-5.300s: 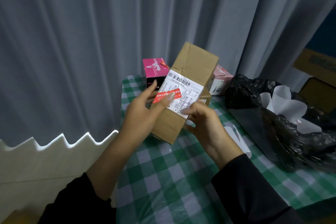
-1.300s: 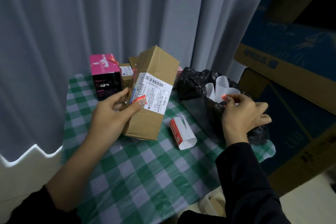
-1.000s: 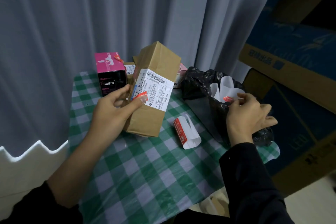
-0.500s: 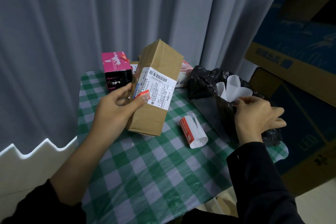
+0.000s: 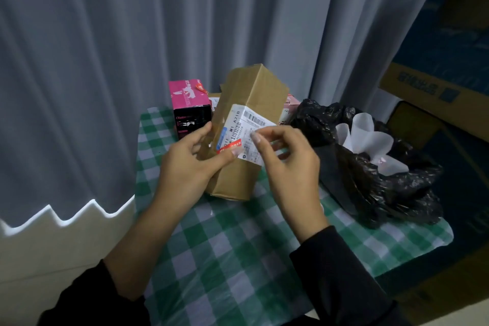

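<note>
A brown cardboard parcel (image 5: 254,92) stands tilted on the green checked tablecloth (image 5: 225,246). It carries a white shipping label (image 5: 248,124) with a small red sticker (image 5: 229,146) at the label's lower left. My left hand (image 5: 185,167) grips the parcel from its left side, thumb tip on the red sticker. My right hand (image 5: 291,167) is in front of the parcel with fingers loosely bent, its index fingertip at the label. I see nothing held in it.
A black rubbish bag (image 5: 383,188) with white backing paper (image 5: 367,137) in it lies to the right. A pink and black box (image 5: 189,103) and a pale pink box (image 5: 287,111) stand behind the parcel. Large cartons (image 5: 423,90) are stacked at the right; a grey curtain hangs behind.
My right hand has come back from the black bag to the parcel's label. My left hand kept its grip on the parcel. The view swung left.
</note>
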